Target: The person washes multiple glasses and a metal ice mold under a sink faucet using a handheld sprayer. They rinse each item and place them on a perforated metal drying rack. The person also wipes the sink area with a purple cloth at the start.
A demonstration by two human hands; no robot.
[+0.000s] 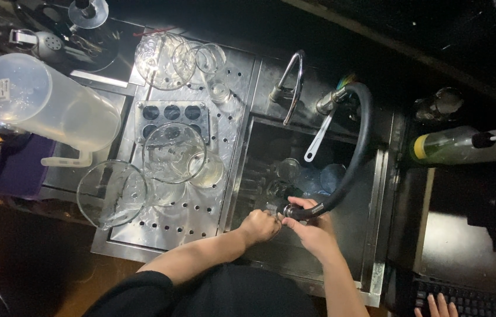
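Note:
Over the near edge of a steel sink, my right hand grips the nozzle end of a black spray hose that loops up to the tap. Just left of the nozzle, my left hand is closed around something small, too dark to identify. Several glasses lie down in the sink basin beyond my hands.
A perforated steel drainer left of the sink holds several upturned glasses and a dark holed tray. A large clear plastic jug lies at far left. Bottles stand right of the sink. Another person's hand rests on a keyboard at bottom right.

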